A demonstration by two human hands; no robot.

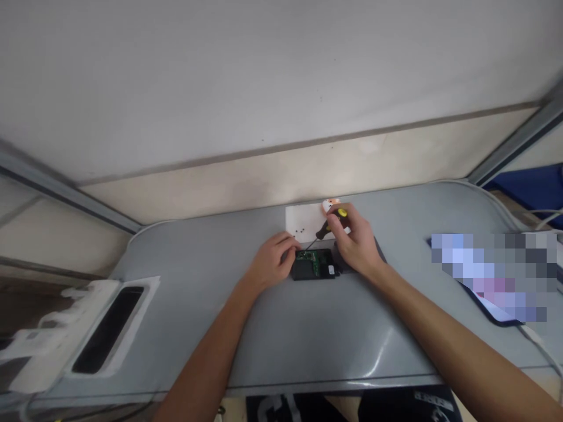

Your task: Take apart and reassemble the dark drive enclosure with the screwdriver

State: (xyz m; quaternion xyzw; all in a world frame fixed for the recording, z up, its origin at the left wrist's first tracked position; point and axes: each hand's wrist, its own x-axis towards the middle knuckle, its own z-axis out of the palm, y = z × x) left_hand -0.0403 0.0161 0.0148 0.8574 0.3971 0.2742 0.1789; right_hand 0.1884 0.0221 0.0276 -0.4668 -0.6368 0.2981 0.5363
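My right hand [357, 241] grips a screwdriver [324, 231] with a black and yellow handle. Its thin shaft slants down to the upper left part of an opened black device [304, 270], where a green circuit board [315, 258] shows. The exact contact of the tip is too small to make out. At the device's upper left corner, my left hand [275, 262] has its fingers closed on the edge, close to the screwdriver tip. Several tiny dark screws [302, 231] lie on a white sheet [307, 218] behind the device. A dark flat piece [379, 251] is partly hidden under my right hand.
A small orange and white object [329, 205] sits on the sheet near the wall. Left on the grey table [193, 252] lie a black phone [109, 328] on white packaging and white plugged-in equipment [57, 334]. A lit phone [501, 313] with a cable [534, 335] lies right.
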